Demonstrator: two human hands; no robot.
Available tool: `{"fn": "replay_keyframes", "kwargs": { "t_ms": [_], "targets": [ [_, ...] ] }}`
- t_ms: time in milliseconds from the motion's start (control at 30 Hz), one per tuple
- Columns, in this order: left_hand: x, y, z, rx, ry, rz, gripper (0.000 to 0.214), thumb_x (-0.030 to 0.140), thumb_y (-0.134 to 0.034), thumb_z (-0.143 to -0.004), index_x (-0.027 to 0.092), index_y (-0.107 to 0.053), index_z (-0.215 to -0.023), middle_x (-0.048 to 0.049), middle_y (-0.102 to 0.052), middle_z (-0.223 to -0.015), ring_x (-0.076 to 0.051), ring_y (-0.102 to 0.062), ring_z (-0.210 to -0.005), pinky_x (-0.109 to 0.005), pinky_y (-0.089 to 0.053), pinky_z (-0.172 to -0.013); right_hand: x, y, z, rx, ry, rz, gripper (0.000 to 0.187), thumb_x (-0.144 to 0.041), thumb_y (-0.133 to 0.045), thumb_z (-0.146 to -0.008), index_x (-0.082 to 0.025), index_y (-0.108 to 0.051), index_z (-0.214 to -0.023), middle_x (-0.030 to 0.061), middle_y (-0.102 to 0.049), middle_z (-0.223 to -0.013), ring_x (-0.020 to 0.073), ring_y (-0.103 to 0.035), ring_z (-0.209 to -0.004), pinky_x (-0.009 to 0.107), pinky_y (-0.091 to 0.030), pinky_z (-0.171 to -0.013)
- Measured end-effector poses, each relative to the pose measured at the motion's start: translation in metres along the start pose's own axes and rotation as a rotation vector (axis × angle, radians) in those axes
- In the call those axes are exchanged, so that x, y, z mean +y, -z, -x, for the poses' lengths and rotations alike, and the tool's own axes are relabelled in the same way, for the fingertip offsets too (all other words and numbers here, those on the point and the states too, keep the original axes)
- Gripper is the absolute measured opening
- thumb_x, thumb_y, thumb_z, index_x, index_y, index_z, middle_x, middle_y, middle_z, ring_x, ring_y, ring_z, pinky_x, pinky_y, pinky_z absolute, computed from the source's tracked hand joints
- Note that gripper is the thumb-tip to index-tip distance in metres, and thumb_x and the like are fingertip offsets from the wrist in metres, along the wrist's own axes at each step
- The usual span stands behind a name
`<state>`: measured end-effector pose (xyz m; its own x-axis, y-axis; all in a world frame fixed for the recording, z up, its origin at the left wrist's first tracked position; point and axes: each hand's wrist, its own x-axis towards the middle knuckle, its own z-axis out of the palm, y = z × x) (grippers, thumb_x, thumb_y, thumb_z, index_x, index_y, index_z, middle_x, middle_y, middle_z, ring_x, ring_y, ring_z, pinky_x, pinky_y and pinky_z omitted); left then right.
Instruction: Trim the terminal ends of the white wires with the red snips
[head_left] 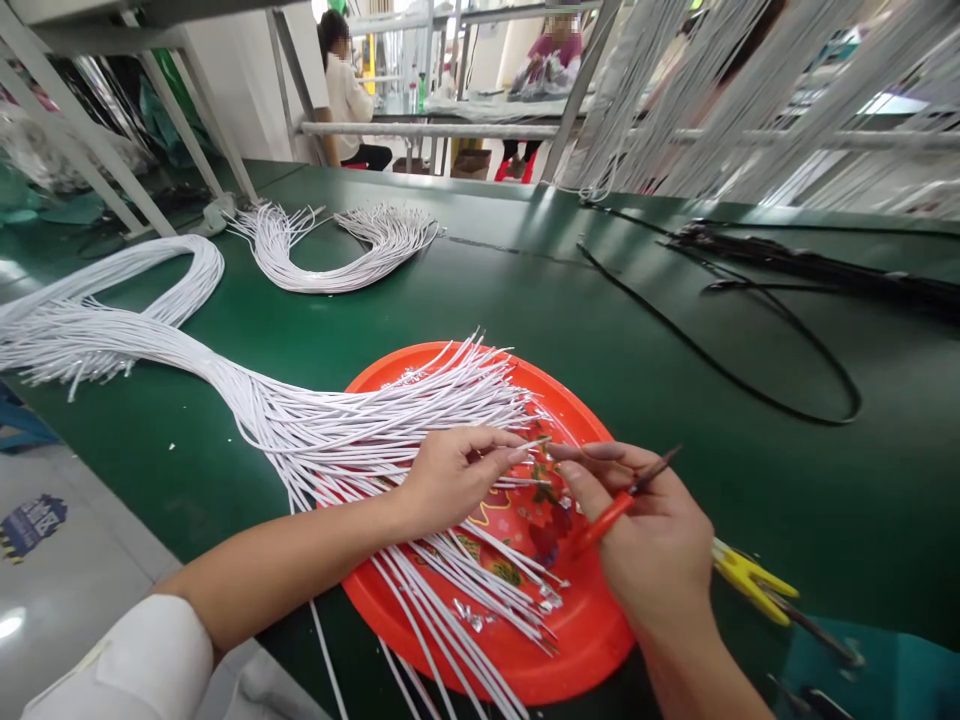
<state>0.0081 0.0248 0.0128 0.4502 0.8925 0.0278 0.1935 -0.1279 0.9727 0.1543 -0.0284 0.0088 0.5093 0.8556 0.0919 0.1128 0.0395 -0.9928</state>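
Observation:
My left hand [450, 475] is closed in a pinch on one white cable [536, 443], close to its stripped end. Opposite it, my right hand [645, 520] has its thumb and forefinger at that cable's tip. Tucked in the right palm is a red-handled tool [609, 520] with a dark pointed end; its exact kind is unclear. A large bundle of white cables [300, 425] runs in from the left, and its ends fan out over a red tray [592, 655] with a printed pattern. Small silvery scraps [471, 614] lie on the tray.
Yellow-handled pliers [754, 582] lie right of the tray. More white cables [322, 275] curve across the green table [510, 300]. Black cables [810, 265] stretch along the right, beneath hanging white cables [697, 90]. Two people sit beyond the metal frame [450, 130].

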Motion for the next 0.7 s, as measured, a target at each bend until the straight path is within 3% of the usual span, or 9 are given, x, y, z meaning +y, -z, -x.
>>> {"fn": "replay_keyframes", "kwargs": {
  "t_ms": [267,367,500,700],
  "targets": [
    [0.0021,-0.0022,0.0069,-0.077,0.031,-0.154,0.028,0.036,-0.053,-0.081,0.015,-0.068,-0.093,0.0009,-0.06,-0.061,-0.008,-0.046,-0.052,-0.019,-0.036,-0.053,-0.0086,-0.003,0.0074,0.024,0.073,0.07,0.021,-0.029,-0.071,-0.066,-0.021,-0.057,-0.08,0.0011,-0.066,-0.072,0.0158,-0.063,-0.066,0.029,-0.052,-0.063],
    [0.0019,-0.0025,0.0067,-0.078,-0.016,-0.162,0.03,0.036,-0.058,-0.078,0.017,-0.066,-0.1,-0.0002,-0.063,-0.068,-0.01,-0.051,-0.059,-0.02,-0.039,-0.058,-0.0061,-0.0026,0.0061,0.033,0.093,0.131,0.02,-0.03,-0.071,-0.065,-0.02,-0.058,-0.078,0.0007,-0.064,-0.068,0.0145,-0.061,-0.061,0.027,-0.051,-0.06],
    [-0.0006,-0.0048,0.0056,-0.027,-0.112,-0.122,0.018,0.026,-0.056,-0.08,0.015,-0.069,-0.086,-0.0039,-0.065,-0.079,-0.012,-0.056,-0.073,-0.022,-0.043,-0.069,-0.0022,-0.0015,0.0055,-0.002,0.084,0.123,0.021,-0.031,-0.071,-0.066,-0.02,-0.058,-0.08,0.002,-0.066,-0.071,0.0158,-0.063,-0.064,0.029,-0.052,-0.061],
    [-0.0062,-0.0098,0.0069,-0.044,0.02,-0.001,0.017,0.022,-0.053,-0.079,0.014,-0.066,-0.084,-0.0011,-0.062,-0.069,-0.01,-0.053,-0.061,-0.021,-0.043,-0.06,-0.0002,0.0013,0.0061,-0.049,0.092,0.192,0.019,-0.033,-0.068,-0.069,-0.021,-0.058,-0.081,0.0024,-0.067,-0.073,0.0168,-0.064,-0.067,0.029,-0.052,-0.062]
  ]
}}
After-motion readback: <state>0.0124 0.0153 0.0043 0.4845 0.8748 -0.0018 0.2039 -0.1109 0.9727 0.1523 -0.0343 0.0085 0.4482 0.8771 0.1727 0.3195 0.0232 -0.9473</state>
